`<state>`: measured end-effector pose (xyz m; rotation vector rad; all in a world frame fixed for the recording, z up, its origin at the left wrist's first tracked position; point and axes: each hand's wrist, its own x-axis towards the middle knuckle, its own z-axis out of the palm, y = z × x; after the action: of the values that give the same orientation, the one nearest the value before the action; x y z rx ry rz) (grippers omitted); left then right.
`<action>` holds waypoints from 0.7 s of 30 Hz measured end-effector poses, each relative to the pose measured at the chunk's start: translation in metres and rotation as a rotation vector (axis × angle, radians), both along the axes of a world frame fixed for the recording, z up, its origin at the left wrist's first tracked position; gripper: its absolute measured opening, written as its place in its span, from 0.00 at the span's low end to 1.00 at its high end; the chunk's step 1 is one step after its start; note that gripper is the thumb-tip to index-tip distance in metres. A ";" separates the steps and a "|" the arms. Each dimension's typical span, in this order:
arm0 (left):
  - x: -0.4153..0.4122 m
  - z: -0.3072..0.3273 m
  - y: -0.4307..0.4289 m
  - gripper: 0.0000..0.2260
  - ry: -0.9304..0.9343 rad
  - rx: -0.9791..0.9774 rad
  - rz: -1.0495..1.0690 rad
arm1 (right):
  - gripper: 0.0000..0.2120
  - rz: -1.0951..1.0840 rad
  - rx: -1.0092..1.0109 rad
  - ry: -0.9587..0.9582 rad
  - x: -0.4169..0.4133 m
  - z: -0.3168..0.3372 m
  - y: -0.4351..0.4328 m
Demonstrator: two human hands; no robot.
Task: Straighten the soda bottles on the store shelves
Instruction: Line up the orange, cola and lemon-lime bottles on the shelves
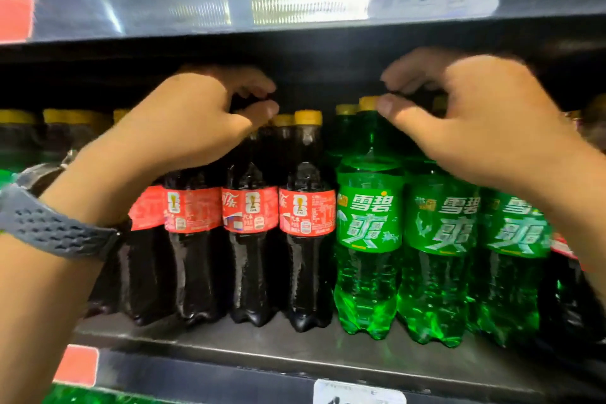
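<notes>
Pinching caps (367, 103) on the middle shelf (229, 348) — left hand (196, 121) on a cola bottle (251, 213), right hand (475, 118) on a Sprite bottle (369, 216). Full PET: likely heavy, slick, sidewalls give — best steered from the rigid neck.

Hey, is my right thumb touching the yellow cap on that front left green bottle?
Touching. The head view shows the right hand with its thumb tip lying against the right side of the yellow cap on the green bottle, with no gap between them.
</notes>
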<state>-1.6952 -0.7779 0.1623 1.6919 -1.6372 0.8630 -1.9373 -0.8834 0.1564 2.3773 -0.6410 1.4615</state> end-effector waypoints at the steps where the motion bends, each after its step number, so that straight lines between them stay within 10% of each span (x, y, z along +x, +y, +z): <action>1: 0.004 -0.005 0.000 0.14 0.014 -0.003 -0.009 | 0.19 0.004 -0.015 0.033 0.014 -0.004 0.008; 21: 0.042 -0.022 -0.009 0.10 0.174 -0.061 -0.229 | 0.12 -0.070 0.199 0.120 0.081 -0.006 0.011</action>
<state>-1.6535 -0.7871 0.1399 1.4598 -1.6295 0.6300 -1.8562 -0.8729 0.1500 2.5393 -0.8660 1.2679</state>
